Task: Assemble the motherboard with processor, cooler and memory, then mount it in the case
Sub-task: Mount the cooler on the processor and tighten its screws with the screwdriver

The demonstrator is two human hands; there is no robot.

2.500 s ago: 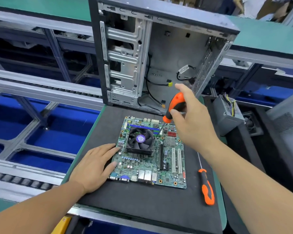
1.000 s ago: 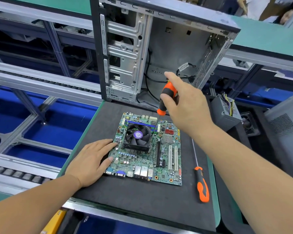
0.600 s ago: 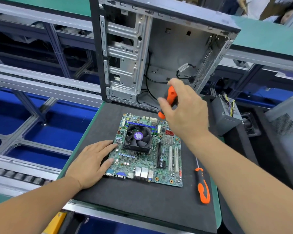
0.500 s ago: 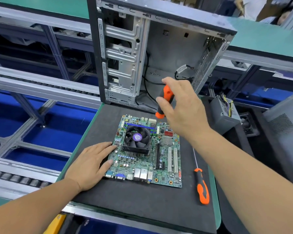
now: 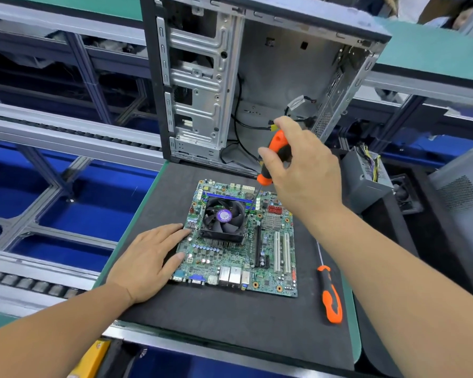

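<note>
A green motherboard (image 5: 273,271) lies flat on a black mat (image 5: 230,323). A black cooler (image 5: 222,220) with a purple-centred fan sits on it, and a memory stick (image 5: 224,198) stands just behind the cooler. My left hand (image 5: 148,260) presses flat on the board's left edge, fingers apart. My right hand (image 5: 298,173) grips an orange and black screwdriver (image 5: 274,156), its tip down at the cooler's back right corner. Behind the mat an open metal case (image 5: 260,77) stands upright with loose cables inside.
A second orange and black screwdriver (image 5: 330,294) lies on the mat right of the board. A grey power supply (image 5: 366,181) with coloured wires sits at the right. Conveyor rails (image 5: 66,132) run along the left, over blue bins.
My right hand has shifted and turned slightly on the screwdriver handle while the tip stays near the cooler's back right corner. My left hand has stayed on the board.
</note>
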